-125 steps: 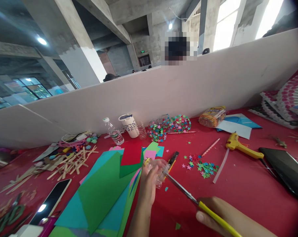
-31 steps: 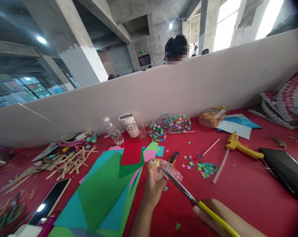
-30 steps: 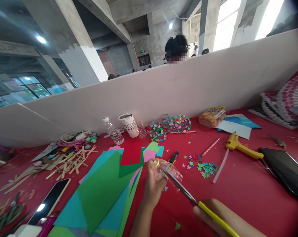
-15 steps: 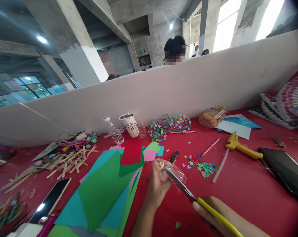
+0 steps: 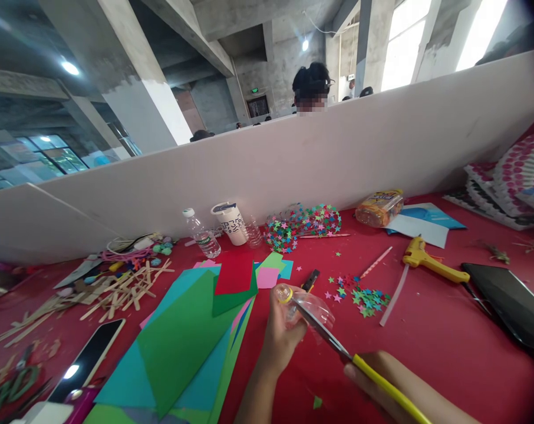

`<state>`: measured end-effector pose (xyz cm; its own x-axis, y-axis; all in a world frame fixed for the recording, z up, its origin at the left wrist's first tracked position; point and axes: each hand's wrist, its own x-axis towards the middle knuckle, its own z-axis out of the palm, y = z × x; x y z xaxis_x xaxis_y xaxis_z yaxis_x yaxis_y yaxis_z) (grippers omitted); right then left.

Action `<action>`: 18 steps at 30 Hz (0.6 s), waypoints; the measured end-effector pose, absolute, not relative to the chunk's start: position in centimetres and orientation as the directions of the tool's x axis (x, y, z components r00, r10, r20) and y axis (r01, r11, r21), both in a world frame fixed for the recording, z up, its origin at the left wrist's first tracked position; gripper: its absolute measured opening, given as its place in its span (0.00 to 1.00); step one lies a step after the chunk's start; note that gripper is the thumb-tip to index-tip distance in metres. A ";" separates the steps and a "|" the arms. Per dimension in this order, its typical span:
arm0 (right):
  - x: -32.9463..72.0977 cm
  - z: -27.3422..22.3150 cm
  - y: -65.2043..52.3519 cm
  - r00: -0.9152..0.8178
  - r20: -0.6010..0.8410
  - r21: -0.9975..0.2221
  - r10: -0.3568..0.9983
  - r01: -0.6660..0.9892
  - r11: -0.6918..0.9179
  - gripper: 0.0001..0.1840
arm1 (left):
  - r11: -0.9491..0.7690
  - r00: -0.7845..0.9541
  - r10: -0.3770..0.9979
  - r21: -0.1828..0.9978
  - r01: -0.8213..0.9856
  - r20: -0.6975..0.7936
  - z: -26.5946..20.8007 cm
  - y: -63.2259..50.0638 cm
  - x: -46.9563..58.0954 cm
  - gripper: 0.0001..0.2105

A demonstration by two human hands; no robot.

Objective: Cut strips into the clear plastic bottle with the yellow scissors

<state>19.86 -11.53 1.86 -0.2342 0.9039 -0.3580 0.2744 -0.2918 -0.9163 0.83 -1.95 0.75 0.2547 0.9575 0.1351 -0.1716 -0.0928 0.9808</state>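
Note:
My left hand [image 5: 283, 333] is closed around a clear plastic bottle top [image 5: 316, 308] with a yellow ring at its neck. In my right hand [image 5: 373, 377] are scissors with yellow handles [image 5: 388, 387], their blades reaching up to the bottle's neck, close to the yellow ring. Whether the blade tips touch the plastic or cut into it I cannot tell. Just behind the bottle piece lies a black and yellow cutter [image 5: 311, 279]. Left of my left hand, sheets of green paper [image 5: 183, 335] and a red sheet [image 5: 234, 277] lie stacked.
Star confetti [image 5: 371, 301] and a yellow glue gun [image 5: 430, 260] lie to the right, beside a black tablet-like device [image 5: 508, 309]. A water bottle [image 5: 201, 234] and a white cup [image 5: 230, 224] stand by the partition [image 5: 267, 165]. Wooden sticks [image 5: 125, 288] and a phone [image 5: 88, 359] are left.
The view has shifted very slightly. Both hands, the bottle top and the scissors keep almost the same positions.

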 end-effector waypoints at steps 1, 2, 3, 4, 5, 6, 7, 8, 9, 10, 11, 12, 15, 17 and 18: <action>19.8 1.7 -11.5 -0.228 -0.363 -0.913 0.903 0.278 -0.297 0.37 | -0.089 0.253 0.958 0.980 -0.180 0.133 0.8 -2.0 0.9 0.18; 19.7 1.6 -11.5 -0.214 -0.359 -0.913 0.908 0.281 -0.295 0.37 | -0.083 0.252 0.959 0.978 -0.190 0.130 0.9 -2.0 0.9 0.18; 19.6 1.4 -11.5 -0.206 -0.341 -0.919 0.917 0.280 -0.279 0.37 | -0.075 0.252 0.959 0.977 -0.199 0.125 1.0 -2.0 1.0 0.19; 19.5 1.4 -11.4 -0.199 -0.324 -0.924 0.925 0.278 -0.264 0.37 | -0.067 0.254 0.960 0.976 -0.206 0.120 1.0 -2.0 1.1 0.19; 19.4 1.3 -11.4 -0.192 -0.308 -0.928 0.932 0.277 -0.250 0.37 | -0.060 0.256 0.960 0.976 -0.210 0.114 1.0 -2.0 1.1 0.19; 19.4 1.3 -11.4 -0.188 -0.295 -0.932 0.937 0.274 -0.239 0.37 | -0.055 0.257 0.960 0.975 -0.213 0.111 1.0 -2.0 1.1 0.19; 19.4 1.4 -11.4 -0.188 -0.287 -0.934 0.939 0.271 -0.231 0.36 | -0.051 0.258 0.960 0.975 -0.216 0.108 1.0 -2.0 1.1 0.19; 19.3 1.5 -11.3 -0.189 -0.282 -0.937 0.941 0.268 -0.226 0.36 | -0.048 0.259 0.960 0.975 -0.218 0.105 1.0 -2.0 1.2 0.19; 19.4 1.6 -11.3 -0.189 -0.278 -0.938 0.942 0.266 -0.223 0.37 | -0.044 0.260 0.960 0.974 -0.222 0.103 1.0 -2.0 1.2 0.19; 19.4 1.7 -11.3 -0.191 -0.278 -0.938 0.941 0.264 -0.223 0.37 | -0.043 0.259 0.960 0.973 -0.227 0.103 0.9 -2.0 1.2 0.19; 19.5 1.8 -11.4 -0.199 -0.285 -0.937 0.938 0.262 -0.229 0.37 | -0.044 0.257 0.961 0.972 -0.232 0.105 0.9 -2.0 1.2 0.19; 19.5 1.9 -11.4 -0.212 -0.300 -0.934 0.930 0.262 -0.242 0.37 | -0.049 0.248 0.963 0.971 -0.232 0.108 0.8 -2.0 1.2 0.19; 19.7 1.9 -11.5 -0.256 -0.360 -0.919 0.897 0.262 -0.294 0.37 | -0.061 0.206 0.973 0.976 -0.211 0.105 0.5 -1.6 1.0 0.19; 19.8 1.9 -11.6 -0.285 -0.401 -0.907 0.871 0.257 -0.333 0.37 | -0.055 0.167 0.982 0.974 -0.220 0.093 0.4 -1.2 0.8 0.19; 19.9 1.9 -11.6 -0.300 -0.419 -0.901 0.857 0.256 -0.351 0.37 | -0.052 0.135 0.987 0.969 -0.240 0.087 0.4 -1.0 0.7 0.20</action>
<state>19.92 -11.60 1.87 -0.2995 0.8572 -0.4190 0.2557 -0.3510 -0.9008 0.68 -1.04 0.38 0.1350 0.9871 0.0865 -0.2405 -0.0521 0.9693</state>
